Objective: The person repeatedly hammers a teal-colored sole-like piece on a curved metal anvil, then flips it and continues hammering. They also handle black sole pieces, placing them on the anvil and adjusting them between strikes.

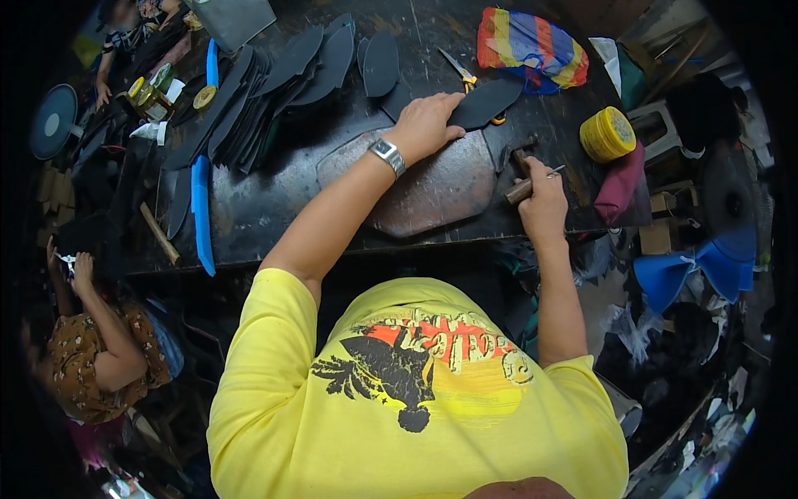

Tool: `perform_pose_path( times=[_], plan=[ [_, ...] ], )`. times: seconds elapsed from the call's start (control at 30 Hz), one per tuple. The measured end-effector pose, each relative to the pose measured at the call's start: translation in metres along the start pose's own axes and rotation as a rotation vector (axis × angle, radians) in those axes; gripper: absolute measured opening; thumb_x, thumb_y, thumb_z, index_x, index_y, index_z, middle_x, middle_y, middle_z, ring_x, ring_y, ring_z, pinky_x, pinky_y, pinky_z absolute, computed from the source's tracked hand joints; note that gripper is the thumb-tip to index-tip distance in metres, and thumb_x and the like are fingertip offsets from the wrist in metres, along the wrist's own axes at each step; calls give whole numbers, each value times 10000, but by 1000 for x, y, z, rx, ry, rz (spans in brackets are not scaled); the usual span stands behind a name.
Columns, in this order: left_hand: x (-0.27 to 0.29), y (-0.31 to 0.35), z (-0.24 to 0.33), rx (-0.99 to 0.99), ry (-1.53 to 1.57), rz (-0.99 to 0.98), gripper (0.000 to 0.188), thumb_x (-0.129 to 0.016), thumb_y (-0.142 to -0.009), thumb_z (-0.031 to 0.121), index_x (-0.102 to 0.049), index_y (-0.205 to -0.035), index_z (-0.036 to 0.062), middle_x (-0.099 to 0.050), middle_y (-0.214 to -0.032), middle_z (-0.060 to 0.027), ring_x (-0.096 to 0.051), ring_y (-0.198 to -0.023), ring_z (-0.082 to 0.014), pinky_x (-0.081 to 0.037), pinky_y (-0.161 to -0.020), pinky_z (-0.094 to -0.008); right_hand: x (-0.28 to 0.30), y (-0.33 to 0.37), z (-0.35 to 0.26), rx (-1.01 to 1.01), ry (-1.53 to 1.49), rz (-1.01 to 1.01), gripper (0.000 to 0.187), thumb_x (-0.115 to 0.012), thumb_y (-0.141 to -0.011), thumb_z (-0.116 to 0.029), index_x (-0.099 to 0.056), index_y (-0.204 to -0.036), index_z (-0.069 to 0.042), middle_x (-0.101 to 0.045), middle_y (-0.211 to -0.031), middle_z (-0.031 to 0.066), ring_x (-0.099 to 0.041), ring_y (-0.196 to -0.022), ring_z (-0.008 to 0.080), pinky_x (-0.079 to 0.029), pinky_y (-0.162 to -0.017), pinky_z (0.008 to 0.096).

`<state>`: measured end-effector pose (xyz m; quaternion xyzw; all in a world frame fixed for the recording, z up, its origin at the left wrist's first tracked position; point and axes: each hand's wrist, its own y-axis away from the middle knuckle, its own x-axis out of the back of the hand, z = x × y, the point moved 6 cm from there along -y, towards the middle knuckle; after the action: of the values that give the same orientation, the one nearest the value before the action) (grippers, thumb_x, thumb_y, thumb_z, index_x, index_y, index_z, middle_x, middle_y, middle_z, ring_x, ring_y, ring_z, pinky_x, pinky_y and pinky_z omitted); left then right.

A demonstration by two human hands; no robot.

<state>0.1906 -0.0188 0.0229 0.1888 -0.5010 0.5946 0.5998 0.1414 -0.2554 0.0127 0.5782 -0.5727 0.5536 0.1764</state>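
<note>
My left hand [428, 126], with a silver watch on its wrist, grips the near left end of a black sole-shaped sheet [492, 101]. That sheet lies partly over a pair of scissors [455, 68] with orange and black handles. Below the hand is a worn, flat grey-brown slab [436, 191] on the dark table. My right hand [544, 200] is closed around a wooden-handled pointed tool [519, 192]; its thin metal tip shows past the fingers. Beyond those fingers lies a dark tool [521, 156], partly hidden, perhaps a hammer.
Stacked black sole-shaped sheets [270, 91] fill the table's left side, near blue strips [201, 208] and a wooden stick [160, 233]. To the right stand a yellow tub [607, 135], maroon cloth [619, 185] and a striped mesh bag [532, 48]. Other people sit at left.
</note>
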Motion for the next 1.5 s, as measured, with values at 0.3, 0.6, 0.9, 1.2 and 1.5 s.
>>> perform_pose_path(
  times=[0.3, 0.6, 0.9, 1.2, 1.5],
  plan=[
    [33, 11, 12, 31, 223, 196, 275, -723, -889, 193, -743, -1122, 49, -740, -1031, -126, -699, -913, -321, -535, -781, -401, 10, 8, 41, -284, 5, -105, 540, -562, -757, 67, -602, -1268, -106, -682, -1124, 203, -631, -1054, 433, -510, -891, 463],
    [29, 117, 20, 397, 522, -113, 287, -732, -895, 175, -729, -1121, -2, -754, -927, -142, -696, -772, -179, -537, -734, -309, 50, 11, -8, -347, -929, -10, 359, -679, -968, -54, -617, -1319, -99, -534, -800, -43, -424, -684, 8, -372, -582, 180],
    [31, 116, 28, 268, 256, -137, 271, -765, -817, 196, -771, -1059, 75, -723, -850, -128, -692, -772, -291, -528, -715, -388, 13, 34, -63, -203, -522, -417, 379, -664, -980, -116, -552, -1340, -79, -714, -1047, 227, -720, -980, 204, -520, -810, 308],
    [23, 121, 31, 297, 309, -90, 253, -731, -842, 192, -773, -1069, 89, -731, -884, -123, -701, -797, -296, -533, -727, -395, 29, 49, -47, -304, -722, -199, 387, -698, -979, -142, -600, -1352, -105, -503, -751, -52, -394, -538, -12, -257, -455, 174],
    [22, 128, 37, 153, 234, -1, 203, -704, -875, 137, -774, -1064, 110, -693, -911, -96, -674, -830, -302, -528, -741, -401, 21, 52, -58, -207, -553, -378, 292, -692, -968, -116, -594, -1240, -72, -679, -813, 104, -593, -767, 82, -475, -703, 253]
  ],
)
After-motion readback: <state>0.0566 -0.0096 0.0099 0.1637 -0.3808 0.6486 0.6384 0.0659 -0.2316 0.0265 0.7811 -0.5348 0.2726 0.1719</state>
